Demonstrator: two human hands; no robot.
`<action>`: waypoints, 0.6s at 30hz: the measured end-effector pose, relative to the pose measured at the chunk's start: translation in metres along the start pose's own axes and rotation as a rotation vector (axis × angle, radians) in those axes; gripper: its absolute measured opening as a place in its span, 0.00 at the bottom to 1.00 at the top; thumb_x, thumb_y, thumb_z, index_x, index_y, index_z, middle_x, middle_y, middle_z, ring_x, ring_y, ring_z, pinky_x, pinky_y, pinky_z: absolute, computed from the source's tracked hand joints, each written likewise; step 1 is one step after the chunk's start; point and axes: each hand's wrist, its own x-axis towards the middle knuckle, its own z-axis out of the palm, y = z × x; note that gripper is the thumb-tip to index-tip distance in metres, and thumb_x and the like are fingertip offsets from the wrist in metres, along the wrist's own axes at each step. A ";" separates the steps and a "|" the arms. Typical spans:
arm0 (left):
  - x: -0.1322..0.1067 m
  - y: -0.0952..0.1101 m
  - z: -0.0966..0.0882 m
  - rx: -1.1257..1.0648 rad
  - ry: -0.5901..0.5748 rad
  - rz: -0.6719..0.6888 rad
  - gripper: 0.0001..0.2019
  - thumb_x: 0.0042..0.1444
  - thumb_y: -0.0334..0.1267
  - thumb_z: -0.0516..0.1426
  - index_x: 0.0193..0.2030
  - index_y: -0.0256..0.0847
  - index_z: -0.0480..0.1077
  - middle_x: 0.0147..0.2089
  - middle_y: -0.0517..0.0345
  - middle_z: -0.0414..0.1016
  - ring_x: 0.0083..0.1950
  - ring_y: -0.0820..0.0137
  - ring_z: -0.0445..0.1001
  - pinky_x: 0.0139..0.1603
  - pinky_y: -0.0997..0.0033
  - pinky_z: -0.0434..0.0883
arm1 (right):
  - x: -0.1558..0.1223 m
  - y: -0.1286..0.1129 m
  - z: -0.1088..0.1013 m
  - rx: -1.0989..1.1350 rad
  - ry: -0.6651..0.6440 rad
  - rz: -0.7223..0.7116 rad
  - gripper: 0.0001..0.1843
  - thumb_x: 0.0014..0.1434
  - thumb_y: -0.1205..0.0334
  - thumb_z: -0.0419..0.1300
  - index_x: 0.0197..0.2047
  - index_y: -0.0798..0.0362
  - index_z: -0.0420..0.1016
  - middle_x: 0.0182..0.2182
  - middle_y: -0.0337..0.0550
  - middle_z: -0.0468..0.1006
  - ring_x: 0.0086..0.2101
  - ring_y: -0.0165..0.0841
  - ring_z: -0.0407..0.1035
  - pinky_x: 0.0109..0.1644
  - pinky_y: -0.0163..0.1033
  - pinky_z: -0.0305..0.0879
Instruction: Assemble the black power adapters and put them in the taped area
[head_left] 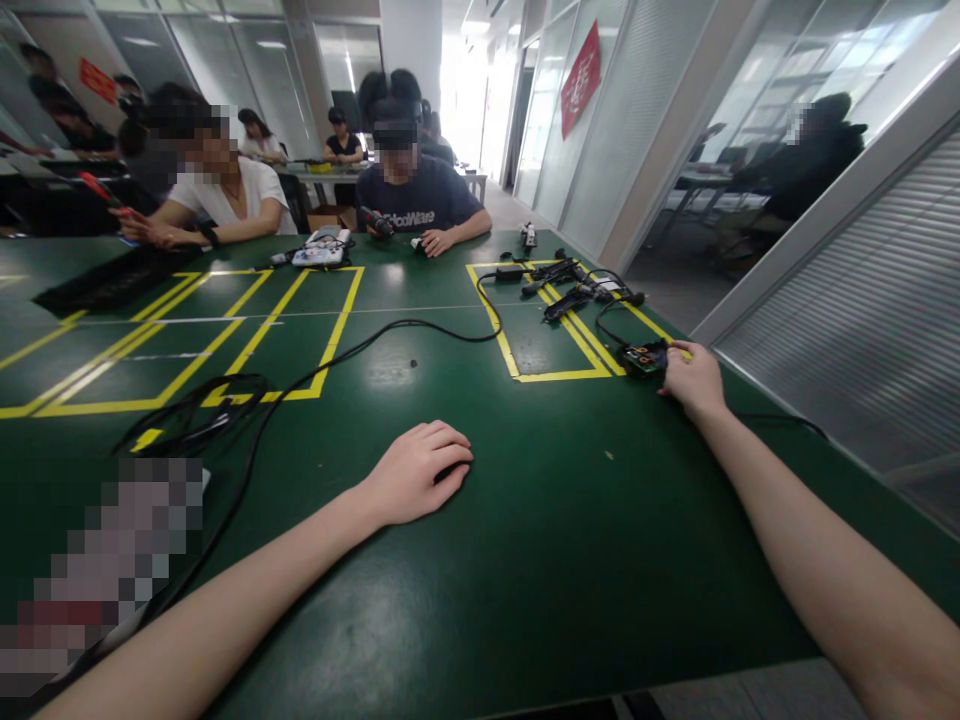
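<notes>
My left hand (422,472) rests palm down on the green table, its fingers loosely bent and the thumb apart, with nothing visible in it. My right hand (691,376) reaches out to the far right and pinches the right end of a small circuit board (643,359), dark with several coloured parts. The board sits at the corner of a yellow tape outline, and the fingertips are partly hidden. Just beyond it lies a cluster of black parts with cables (574,290).
A black cable (390,326) runs from a power adapter (510,273) to a coil (199,415) at left. Yellow tape (341,330) marks the table. Two people sit opposite; a white device (322,248) lies before them. A glass partition (862,270) stands at right.
</notes>
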 end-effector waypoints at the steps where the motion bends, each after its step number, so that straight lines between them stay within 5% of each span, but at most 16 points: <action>1: 0.000 0.000 0.000 -0.001 0.000 0.001 0.09 0.69 0.35 0.54 0.45 0.41 0.77 0.48 0.51 0.82 0.50 0.64 0.78 0.50 0.61 0.75 | 0.000 0.000 0.000 0.003 -0.010 0.009 0.31 0.64 0.48 0.55 0.62 0.60 0.74 0.41 0.59 0.83 0.19 0.38 0.72 0.27 0.47 0.73; 9: 0.001 0.001 -0.002 -0.004 -0.012 -0.005 0.11 0.69 0.36 0.53 0.44 0.40 0.78 0.48 0.50 0.81 0.49 0.64 0.78 0.51 0.60 0.76 | -0.001 0.001 0.001 -0.002 -0.020 -0.014 0.33 0.59 0.51 0.60 0.65 0.58 0.74 0.57 0.62 0.78 0.28 0.43 0.78 0.32 0.50 0.77; 15: 0.000 0.000 0.000 -0.001 -0.002 -0.010 0.11 0.69 0.36 0.54 0.44 0.41 0.78 0.48 0.51 0.81 0.49 0.64 0.78 0.50 0.61 0.76 | -0.003 0.006 0.002 -0.026 0.019 -0.291 0.37 0.48 0.52 0.70 0.60 0.57 0.77 0.54 0.58 0.81 0.52 0.54 0.77 0.58 0.56 0.73; 18: 0.000 0.000 0.001 0.000 -0.003 -0.003 0.10 0.69 0.35 0.54 0.44 0.41 0.78 0.48 0.51 0.81 0.50 0.64 0.78 0.50 0.62 0.75 | -0.007 0.002 -0.002 -0.010 0.032 -0.408 0.34 0.49 0.55 0.68 0.59 0.55 0.78 0.54 0.55 0.81 0.55 0.53 0.75 0.61 0.54 0.70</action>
